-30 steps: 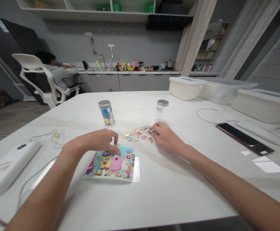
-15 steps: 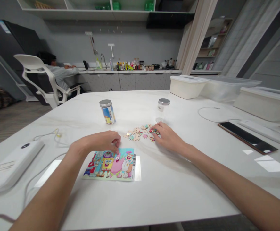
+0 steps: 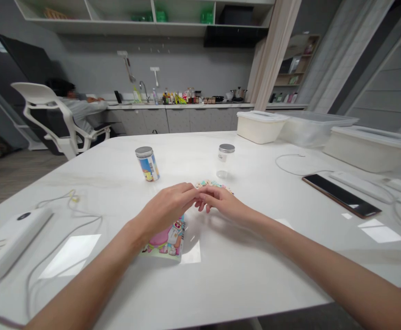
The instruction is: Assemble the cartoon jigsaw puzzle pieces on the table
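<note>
My left hand (image 3: 173, 200) and my right hand (image 3: 225, 203) meet just in front of a pile of small puzzle pieces (image 3: 210, 183), their fingertips touching. Both hands have bent, pinched fingers; whatever is between them, if anything, is hidden. Under my left hand and wrist lies a cartoon picture card (image 3: 169, 243), mostly covered. Part of the pile is hidden behind my fingers. Beyond the pile stand a jar with a cartoon label (image 3: 148, 166) on the left and a clear jar (image 3: 223, 164) on the right, both with silver lids.
A white device (image 3: 11, 243) with cables lies at the left. At the right are a black phone (image 3: 341, 195), a white power strip (image 3: 359, 185) and cables. Lidded plastic bins (image 3: 260, 128) line the far right. A person (image 3: 83, 112) sits beyond the table by a white chair (image 3: 49, 107).
My left hand has moved right from the card's top edge to my right hand. My right hand has drawn slightly back and left from the pile. The view has shifted a little.
</note>
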Demonstrator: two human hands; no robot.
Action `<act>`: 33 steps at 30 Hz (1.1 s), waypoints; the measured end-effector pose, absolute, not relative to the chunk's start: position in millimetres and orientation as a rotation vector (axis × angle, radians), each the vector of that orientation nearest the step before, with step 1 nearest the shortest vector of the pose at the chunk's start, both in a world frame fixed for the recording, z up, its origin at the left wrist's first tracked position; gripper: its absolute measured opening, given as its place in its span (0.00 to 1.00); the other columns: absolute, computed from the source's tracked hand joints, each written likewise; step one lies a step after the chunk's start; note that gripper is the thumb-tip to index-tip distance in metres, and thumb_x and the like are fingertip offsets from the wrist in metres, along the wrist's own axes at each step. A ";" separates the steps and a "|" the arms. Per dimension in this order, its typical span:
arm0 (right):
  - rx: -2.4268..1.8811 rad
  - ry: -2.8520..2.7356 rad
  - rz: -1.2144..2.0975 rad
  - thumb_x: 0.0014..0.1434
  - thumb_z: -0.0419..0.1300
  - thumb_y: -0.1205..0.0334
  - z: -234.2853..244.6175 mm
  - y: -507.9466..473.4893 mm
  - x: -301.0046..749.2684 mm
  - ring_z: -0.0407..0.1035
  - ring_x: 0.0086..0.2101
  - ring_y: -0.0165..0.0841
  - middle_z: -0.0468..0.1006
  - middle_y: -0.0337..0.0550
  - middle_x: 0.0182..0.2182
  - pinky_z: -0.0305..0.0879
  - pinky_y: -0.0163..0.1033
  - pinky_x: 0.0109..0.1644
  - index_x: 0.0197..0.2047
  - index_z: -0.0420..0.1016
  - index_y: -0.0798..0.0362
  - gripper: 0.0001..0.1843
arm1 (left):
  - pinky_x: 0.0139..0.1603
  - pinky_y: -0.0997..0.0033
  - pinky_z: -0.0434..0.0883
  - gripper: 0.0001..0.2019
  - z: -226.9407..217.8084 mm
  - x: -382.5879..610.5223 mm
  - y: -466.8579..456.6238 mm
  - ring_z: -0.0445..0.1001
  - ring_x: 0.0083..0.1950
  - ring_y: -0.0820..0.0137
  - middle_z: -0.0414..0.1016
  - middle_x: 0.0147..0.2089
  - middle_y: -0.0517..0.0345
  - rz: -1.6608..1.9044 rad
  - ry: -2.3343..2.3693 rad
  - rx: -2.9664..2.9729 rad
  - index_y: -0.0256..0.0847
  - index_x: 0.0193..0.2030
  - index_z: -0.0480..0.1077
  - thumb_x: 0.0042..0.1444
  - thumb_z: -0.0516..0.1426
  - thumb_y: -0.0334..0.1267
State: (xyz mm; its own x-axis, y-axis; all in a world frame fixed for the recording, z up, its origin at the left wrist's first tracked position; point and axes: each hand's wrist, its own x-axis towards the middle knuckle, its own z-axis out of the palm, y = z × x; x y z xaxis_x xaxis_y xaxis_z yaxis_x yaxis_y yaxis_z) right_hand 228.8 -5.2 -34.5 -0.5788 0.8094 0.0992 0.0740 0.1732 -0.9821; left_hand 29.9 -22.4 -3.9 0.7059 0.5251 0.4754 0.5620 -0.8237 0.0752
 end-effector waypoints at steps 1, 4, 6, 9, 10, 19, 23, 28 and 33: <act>-0.838 -1.774 1.483 0.63 0.57 0.55 -35.4 -4.9 228.7 0.70 0.33 0.32 0.77 0.44 0.33 0.67 0.40 0.38 0.41 0.75 0.52 0.10 | 0.34 0.72 0.66 0.10 -6.4 30.7 -23.1 0.71 0.35 0.72 0.73 0.36 0.56 -0.742 -0.883 -2.808 0.39 0.37 0.68 0.66 0.48 0.30; -0.835 -1.684 1.592 0.58 0.63 0.56 -37.2 -4.0 230.6 0.69 0.33 0.30 0.76 0.43 0.33 0.66 0.39 0.39 0.37 0.77 0.53 0.09 | 0.33 0.72 0.66 0.09 -10.5 31.2 -24.3 0.70 0.33 0.72 0.71 0.34 0.57 -0.726 -0.849 -2.781 0.38 0.36 0.66 0.67 0.47 0.30; -0.806 -1.604 1.721 0.57 0.63 0.58 -36.8 -4.2 231.9 0.69 0.34 0.30 0.76 0.42 0.32 0.65 0.39 0.40 0.36 0.78 0.53 0.08 | 0.31 0.73 0.65 0.10 -9.7 32.9 -26.4 0.69 0.32 0.72 0.70 0.34 0.57 -0.651 -0.839 -2.764 0.38 0.36 0.66 0.66 0.45 0.29; -0.821 -1.502 1.829 0.53 0.64 0.65 -35.1 -5.0 232.7 0.69 0.35 0.30 0.76 0.42 0.32 0.65 0.39 0.43 0.34 0.79 0.53 0.04 | 0.30 0.72 0.65 0.10 -2.3 36.0 -32.7 0.70 0.34 0.70 0.71 0.37 0.54 -0.457 -0.876 -2.706 0.37 0.40 0.66 0.65 0.45 0.28; -0.863 -1.497 1.815 0.51 0.64 0.68 -34.7 -4.8 232.8 0.69 0.35 0.30 0.76 0.42 0.32 0.66 0.39 0.44 0.34 0.79 0.53 0.05 | 0.31 0.71 0.65 0.08 1.6 35.9 -35.2 0.70 0.35 0.69 0.71 0.38 0.53 -0.387 -0.917 -2.692 0.37 0.41 0.66 0.64 0.47 0.29; -1.083 -2.213 1.084 0.52 0.62 0.70 -35.8 1.5 243.8 0.70 0.30 0.30 0.77 0.41 0.31 0.67 0.37 0.37 0.37 0.76 0.54 0.08 | 0.22 0.69 0.55 0.19 10.7 -0.6 -30.0 0.65 0.23 0.70 0.71 0.26 0.59 0.489 -1.927 -2.788 0.43 0.25 0.63 0.49 0.60 0.56; -1.126 -2.315 0.967 0.53 0.59 0.72 -31.2 1.8 249.0 0.68 0.29 0.29 0.77 0.40 0.30 0.65 0.35 0.35 0.35 0.75 0.54 0.07 | 0.23 0.69 0.58 0.17 -0.4 -13.5 -15.4 0.69 0.25 0.68 0.74 0.30 0.56 0.588 -2.106 -2.702 0.42 0.28 0.64 0.49 0.58 0.54; -1.077 -2.443 0.824 0.56 0.61 0.66 -30.5 6.2 253.7 0.68 0.30 0.30 0.75 0.43 0.34 0.64 0.35 0.35 0.38 0.80 0.53 0.07 | 0.25 0.68 0.60 0.16 0.3 -19.2 -8.4 0.71 0.27 0.66 0.74 0.32 0.52 0.661 -2.151 -2.574 0.41 0.29 0.64 0.52 0.55 0.53; -1.115 -2.395 0.607 0.59 0.57 0.69 -35.8 14.5 258.4 0.71 0.36 0.32 0.73 0.46 0.40 0.68 0.39 0.43 0.45 0.79 0.53 0.13 | 0.25 0.68 0.60 0.14 3.7 -20.2 -8.2 0.72 0.27 0.65 0.74 0.31 0.52 0.627 -2.199 -2.555 0.42 0.29 0.64 0.54 0.55 0.50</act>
